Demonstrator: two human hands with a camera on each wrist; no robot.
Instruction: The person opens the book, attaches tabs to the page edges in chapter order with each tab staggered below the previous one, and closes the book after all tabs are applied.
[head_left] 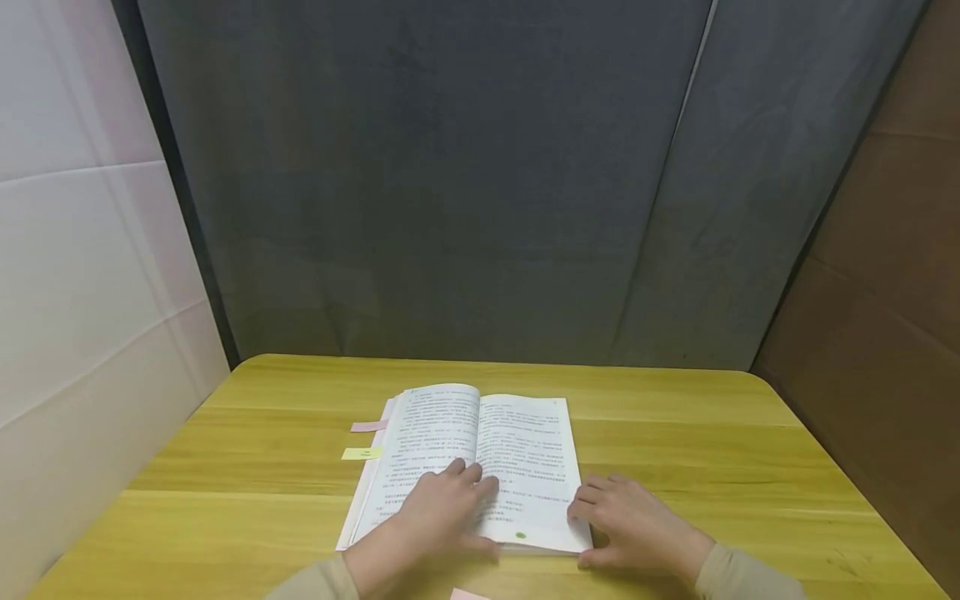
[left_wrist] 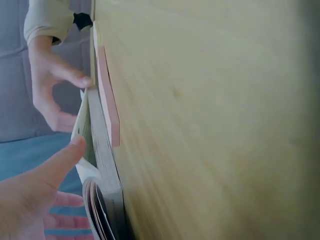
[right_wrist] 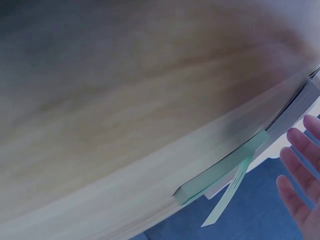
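Note:
An open book point(head_left: 525, 433) with printed pages lies on the table. My left hand point(head_left: 450, 508) rests over the lower part of the book near the gutter, fingers spread relaxed across it. In the left wrist view its thumb point(left_wrist: 62, 157) lies at the lower page edge. My right hand point(head_left: 630, 521) is at the lower right corner of the right page, fingertips at the side edge and thumb below them. The right wrist view shows its fingers point(right_wrist: 300, 170) loosely extended. A pink tab point(head_left: 369, 427) and a yellow tab point(head_left: 362, 454) stick out from the book's left side.
A pink sticky-note pad point(left_wrist: 108, 100) lies in front of the book on the wooden table point(head_left: 262, 517). A green sticky-note pad point(right_wrist: 215, 172) with a pale green strip point(right_wrist: 225, 200) is near the table's edge. Dark curtain point(head_left: 420, 183) hangs behind the table.

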